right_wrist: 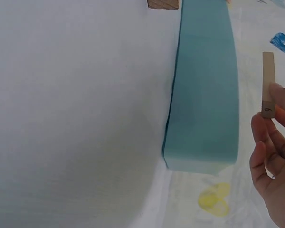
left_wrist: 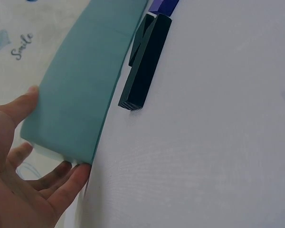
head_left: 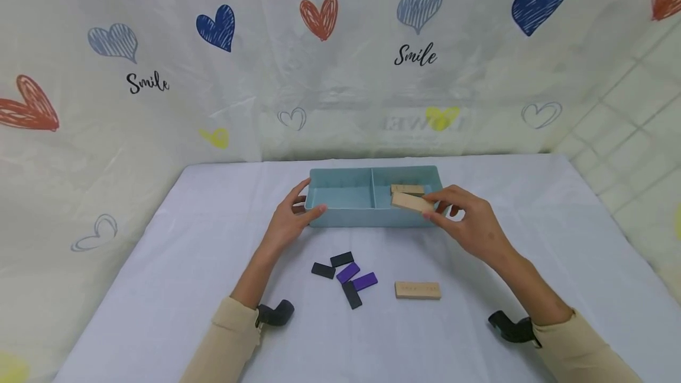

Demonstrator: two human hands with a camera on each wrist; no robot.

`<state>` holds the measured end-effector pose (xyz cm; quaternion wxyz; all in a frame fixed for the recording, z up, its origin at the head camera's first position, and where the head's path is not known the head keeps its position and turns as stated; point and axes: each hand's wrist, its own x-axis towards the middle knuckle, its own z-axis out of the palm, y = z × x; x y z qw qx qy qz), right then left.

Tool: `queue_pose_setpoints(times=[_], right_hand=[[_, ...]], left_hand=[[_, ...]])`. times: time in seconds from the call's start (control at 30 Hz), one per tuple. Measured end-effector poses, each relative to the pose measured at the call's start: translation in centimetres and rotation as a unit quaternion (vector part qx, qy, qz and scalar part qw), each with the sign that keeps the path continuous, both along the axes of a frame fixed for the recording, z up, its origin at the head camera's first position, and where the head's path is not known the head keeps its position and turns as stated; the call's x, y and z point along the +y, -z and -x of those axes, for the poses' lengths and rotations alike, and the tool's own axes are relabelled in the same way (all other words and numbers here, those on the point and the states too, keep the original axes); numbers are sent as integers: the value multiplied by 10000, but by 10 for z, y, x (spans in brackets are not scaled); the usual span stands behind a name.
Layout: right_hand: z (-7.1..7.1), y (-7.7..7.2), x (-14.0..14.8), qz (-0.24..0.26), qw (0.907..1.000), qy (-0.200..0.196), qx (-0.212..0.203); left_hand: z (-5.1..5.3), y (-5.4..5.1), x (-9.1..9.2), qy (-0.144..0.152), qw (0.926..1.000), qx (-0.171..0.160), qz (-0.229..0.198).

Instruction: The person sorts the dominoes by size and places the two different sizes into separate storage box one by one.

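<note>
A light-blue two-compartment box (head_left: 348, 218) stands near the back of the table. My left hand (head_left: 285, 223) grips its left end, thumb on the front rim and fingers around the end wall, as the left wrist view also shows. My right hand (head_left: 473, 223) pinches a wooden block (head_left: 408, 202) by its right end, above the front of the right compartment. A dark digit marks the block's end face in the right wrist view. Another wooden block (head_left: 407, 189) lies inside that compartment, partly hidden behind the held one. No block shows in the left compartment.
In front of the box lie three black blocks (head_left: 352, 295) and two purple blocks (head_left: 365, 281), loosely clustered. To their right, a wooden block (head_left: 417, 290) lies flat on the white tablecloth (head_left: 175, 312). Behind the table hangs a heart-printed sheet (head_left: 351, 75).
</note>
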<state>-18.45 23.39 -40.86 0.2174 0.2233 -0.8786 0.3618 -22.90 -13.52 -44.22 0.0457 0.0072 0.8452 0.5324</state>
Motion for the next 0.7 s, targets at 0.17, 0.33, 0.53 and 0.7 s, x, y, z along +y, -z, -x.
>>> queue_pose_setpoints(times=[0.17, 0.33, 0.53, 0.7], right_hand=[[3, -1, -1, 21, 9999, 68, -77], [5, -1, -3, 9, 9997, 186, -166], [10, 0, -3, -92, 9996, 250, -129], [13, 0, 0, -96, 9993, 323, -179]], left_hand=[[0, -2, 0, -1, 10000, -37, -55], [0, -2, 0, 7, 10000, -47, -69], [1, -1, -1, 7, 10000, -35, -54], [0, -1, 0, -4, 10000, -33, 4]])
